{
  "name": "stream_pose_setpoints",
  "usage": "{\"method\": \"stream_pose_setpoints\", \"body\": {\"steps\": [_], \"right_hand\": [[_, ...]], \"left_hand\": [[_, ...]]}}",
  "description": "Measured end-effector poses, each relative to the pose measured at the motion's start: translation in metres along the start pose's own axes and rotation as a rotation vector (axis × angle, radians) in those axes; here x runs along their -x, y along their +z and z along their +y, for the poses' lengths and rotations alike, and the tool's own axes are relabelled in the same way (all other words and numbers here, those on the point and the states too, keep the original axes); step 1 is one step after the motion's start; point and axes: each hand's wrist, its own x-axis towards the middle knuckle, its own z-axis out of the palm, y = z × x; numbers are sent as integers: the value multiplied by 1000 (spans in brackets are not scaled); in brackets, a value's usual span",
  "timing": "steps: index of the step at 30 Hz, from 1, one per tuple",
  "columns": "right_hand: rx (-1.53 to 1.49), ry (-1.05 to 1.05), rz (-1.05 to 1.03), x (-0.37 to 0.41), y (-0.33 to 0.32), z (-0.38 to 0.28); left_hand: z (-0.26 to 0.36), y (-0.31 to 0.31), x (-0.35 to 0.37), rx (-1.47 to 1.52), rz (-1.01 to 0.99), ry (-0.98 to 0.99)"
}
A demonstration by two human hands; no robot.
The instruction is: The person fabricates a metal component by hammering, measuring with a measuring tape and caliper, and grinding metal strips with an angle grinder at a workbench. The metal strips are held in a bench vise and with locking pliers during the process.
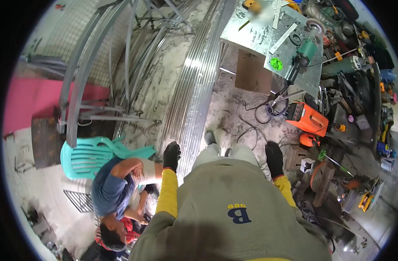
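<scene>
My left hand (171, 155), in a black glove below a yellow sleeve, hangs beside my body with its fingers curled in. Nothing shows in it. Beyond it a bundle of long metal tubes (192, 74) lies on the floor. On my other side hangs my right hand (274, 160), also black-gloved; I see its back, and the fingers are too dark to make out. The orange machine (310, 119) stands on the floor ahead of that hand. A green angle grinder (307, 52) rests on the metal-topped table (240, 32), out of reach of both hands.
A person in a blue shirt (116, 187) sits at my left, close to a turquoise plastic chair (88, 158). Cables (253, 124) trail over the floor ahead. A cluttered workbench (358, 130) lines the right. Curved metal frames (79, 82) stand at the left.
</scene>
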Motion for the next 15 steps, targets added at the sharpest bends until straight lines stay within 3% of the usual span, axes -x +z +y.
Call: {"method": "stream_pose_setpoints", "body": {"steps": [1, 3, 7, 8, 11, 13, 15], "right_hand": [[-177, 210, -70, -38, -11, -63], [-490, 243, -107, -88, 1, -93], [-507, -59, -156, -198, 20, -188], [-383, -251, -116, -231, 32, -196], [-312, -532, 18, -337, 66, -228], [-224, -635, 106, -409, 93, -241], [-238, -684, 168, -481, 114, -249]], "left_hand": [[17, 5, -7, 23, -2, 32], [50, 15, -29, 40, -4, 81], [112, 40, -71, -50, -73, 111], [128, 47, -82, -89, -81, 106], [188, 64, -105, -217, -86, 165], [218, 54, -133, -503, -38, 496], [278, 67, -125, -532, -31, 511]]}}
